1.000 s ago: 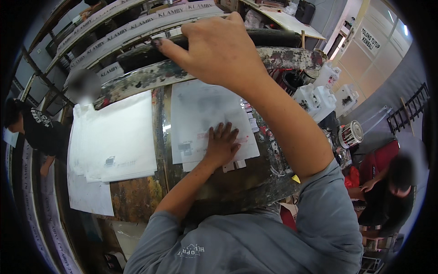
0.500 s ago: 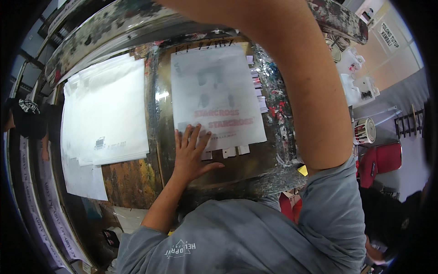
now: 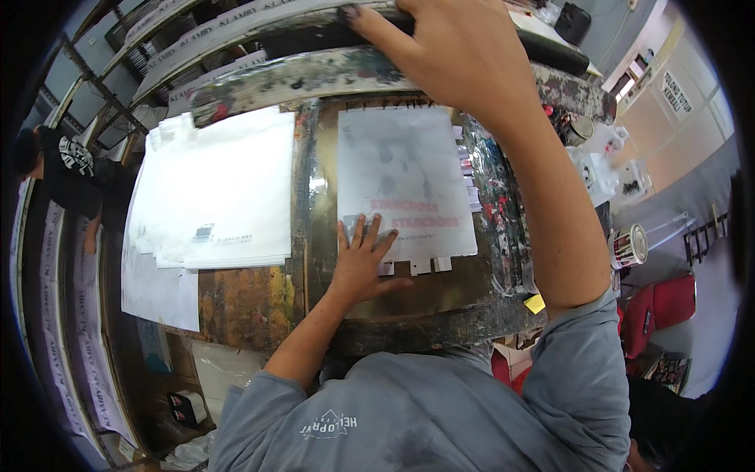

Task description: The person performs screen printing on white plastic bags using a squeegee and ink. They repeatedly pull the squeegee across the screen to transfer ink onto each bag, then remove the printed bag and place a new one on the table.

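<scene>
The right hand (image 3: 464, 55) runs past the top edge – its knuckles are cut off, and its fingers cover part of the dark bar (image 3: 550, 53) they lie on. The left hand (image 3: 362, 263) hides the lower left corner of the printed sheet (image 3: 405, 177). The person in black (image 3: 67, 169) at the left rim is partly cut off – that person's hands cannot be made out.

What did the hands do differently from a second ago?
The right hand stays gripping the dark bar of the paint-stained frame at the top. The left hand slid a little toward the lower left corner of the printed sheet, still pressed flat. The white stack has not moved.
</scene>
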Demonstrator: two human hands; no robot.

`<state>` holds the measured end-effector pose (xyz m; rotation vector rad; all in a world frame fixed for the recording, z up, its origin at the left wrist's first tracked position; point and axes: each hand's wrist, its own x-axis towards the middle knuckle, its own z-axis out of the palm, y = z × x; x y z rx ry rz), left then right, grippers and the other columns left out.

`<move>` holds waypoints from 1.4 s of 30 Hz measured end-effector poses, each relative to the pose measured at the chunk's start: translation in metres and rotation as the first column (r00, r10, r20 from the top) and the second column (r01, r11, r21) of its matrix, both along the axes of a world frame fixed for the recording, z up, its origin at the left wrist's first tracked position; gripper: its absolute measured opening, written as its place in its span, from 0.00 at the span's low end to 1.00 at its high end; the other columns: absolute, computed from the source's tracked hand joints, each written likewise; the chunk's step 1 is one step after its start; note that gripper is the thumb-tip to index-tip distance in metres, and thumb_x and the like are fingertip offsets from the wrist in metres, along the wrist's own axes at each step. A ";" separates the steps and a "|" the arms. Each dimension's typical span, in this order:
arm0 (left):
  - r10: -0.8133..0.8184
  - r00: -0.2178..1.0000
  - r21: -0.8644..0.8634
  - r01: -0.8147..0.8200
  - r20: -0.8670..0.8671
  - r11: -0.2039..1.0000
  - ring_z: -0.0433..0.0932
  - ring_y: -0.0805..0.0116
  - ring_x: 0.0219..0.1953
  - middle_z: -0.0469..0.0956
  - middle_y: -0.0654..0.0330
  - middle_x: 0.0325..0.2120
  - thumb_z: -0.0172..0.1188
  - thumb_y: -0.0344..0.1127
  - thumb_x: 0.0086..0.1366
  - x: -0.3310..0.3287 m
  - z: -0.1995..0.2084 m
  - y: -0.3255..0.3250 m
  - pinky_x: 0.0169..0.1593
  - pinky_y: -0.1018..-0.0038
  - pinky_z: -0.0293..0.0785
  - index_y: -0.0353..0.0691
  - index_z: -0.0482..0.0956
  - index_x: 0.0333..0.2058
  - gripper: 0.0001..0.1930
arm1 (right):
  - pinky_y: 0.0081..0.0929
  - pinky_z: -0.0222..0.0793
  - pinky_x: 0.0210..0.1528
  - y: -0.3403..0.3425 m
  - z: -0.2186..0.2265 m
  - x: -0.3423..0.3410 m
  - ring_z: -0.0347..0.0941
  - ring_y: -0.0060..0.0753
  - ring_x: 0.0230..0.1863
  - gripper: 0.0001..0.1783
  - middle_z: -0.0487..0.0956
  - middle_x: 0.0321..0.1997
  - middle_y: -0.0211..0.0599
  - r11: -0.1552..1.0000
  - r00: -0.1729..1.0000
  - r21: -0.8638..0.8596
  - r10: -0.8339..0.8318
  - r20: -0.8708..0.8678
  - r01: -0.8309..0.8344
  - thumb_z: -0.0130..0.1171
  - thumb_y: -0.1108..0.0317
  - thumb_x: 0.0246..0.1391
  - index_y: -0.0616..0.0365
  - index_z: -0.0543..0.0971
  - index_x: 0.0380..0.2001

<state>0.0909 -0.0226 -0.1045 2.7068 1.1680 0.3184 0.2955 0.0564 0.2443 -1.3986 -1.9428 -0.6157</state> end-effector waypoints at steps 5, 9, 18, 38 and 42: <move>0.009 1.000 -0.021 -0.010 -0.029 1.000 0.42 0.32 0.83 0.50 0.39 0.81 0.54 0.91 0.56 -0.001 -0.008 -0.002 0.79 0.27 0.25 0.49 0.64 0.78 0.63 | 0.53 0.66 0.44 0.001 -0.012 -0.002 0.79 0.61 0.32 0.37 0.81 0.24 0.51 0.999 0.999 0.044 -0.008 0.034 0.006 0.55 0.35 0.69 0.62 0.84 0.26; 0.024 0.998 -0.002 -0.024 -0.053 1.000 0.41 0.31 0.83 0.49 0.38 0.82 0.52 0.92 0.56 -0.001 0.011 -0.004 0.78 0.26 0.24 0.47 0.63 0.79 0.65 | 0.53 0.67 0.47 -0.001 -0.011 0.000 0.81 0.60 0.36 0.34 0.84 0.29 0.53 1.000 1.000 0.013 0.006 0.027 -0.007 0.56 0.38 0.69 0.62 0.85 0.28; 0.500 0.054 -0.498 0.234 0.864 0.835 0.83 0.57 0.55 0.81 0.50 0.58 0.90 0.44 0.51 -0.098 0.131 0.023 0.63 0.60 0.79 0.31 0.71 0.68 0.51 | 0.50 0.67 0.57 -0.074 -0.086 -0.007 0.78 0.51 0.54 0.47 0.82 0.50 0.52 0.963 0.992 -0.263 -0.031 0.124 0.062 0.62 0.39 0.65 0.68 0.69 0.72; 0.519 0.822 -0.132 -0.502 0.235 0.855 0.71 0.58 0.49 0.76 0.59 0.40 0.84 0.77 0.26 -0.130 0.009 -0.041 0.58 0.57 0.56 0.34 0.85 0.53 0.60 | 0.47 0.80 0.44 0.066 -0.323 0.035 0.78 0.49 0.46 0.17 0.80 0.42 0.38 0.883 0.993 -0.458 0.120 0.002 -0.106 0.74 0.57 0.56 0.53 0.80 0.40; 0.539 0.798 -0.130 -0.524 0.269 0.841 0.68 0.60 0.48 0.75 0.61 0.40 0.83 0.80 0.26 -0.132 0.009 -0.045 0.58 0.57 0.55 0.36 0.86 0.52 0.61 | 0.47 0.81 0.45 0.187 -0.309 0.051 0.82 0.49 0.47 0.19 0.83 0.42 0.39 0.891 0.990 -0.446 0.128 0.066 -0.085 0.70 0.49 0.61 0.53 0.84 0.40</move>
